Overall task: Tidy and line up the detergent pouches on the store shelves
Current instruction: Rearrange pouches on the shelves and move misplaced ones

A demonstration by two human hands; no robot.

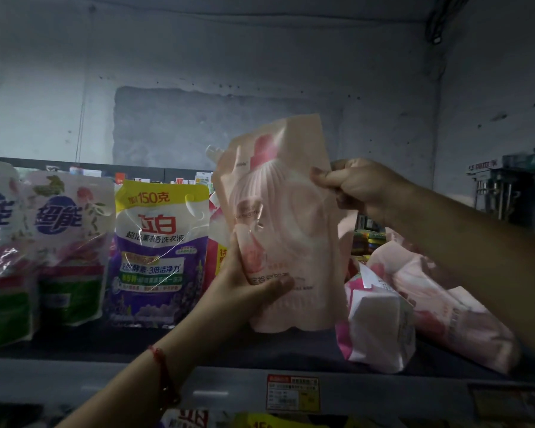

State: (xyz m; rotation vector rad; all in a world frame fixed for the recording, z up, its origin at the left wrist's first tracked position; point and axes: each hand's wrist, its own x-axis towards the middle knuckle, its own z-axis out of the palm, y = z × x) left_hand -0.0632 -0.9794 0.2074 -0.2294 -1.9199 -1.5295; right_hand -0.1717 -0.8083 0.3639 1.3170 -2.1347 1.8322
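A pale pink detergent pouch (286, 211) stands upright on the dark top shelf (260, 350), held by both hands. My left hand (244, 285) grips its lower left side, thumb across the front. My right hand (362, 186) pinches its upper right edge. To its left stand a purple-and-yellow pouch (159, 251) and two white floral pouches (71, 242) (0, 251). A red-and-white pouch (217, 242) is mostly hidden behind the pink one. To the right, a pink-and-white pouch (377, 322) and a pale pink pouch (439, 301) lie toppled.
A price tag (292, 392) is fixed to the grey shelf front edge (105, 381). Tops of more pouches (260, 421) show on the shelf below. A stained concrete wall (229, 88) rises behind. Hardware goods (513, 186) hang at far right.
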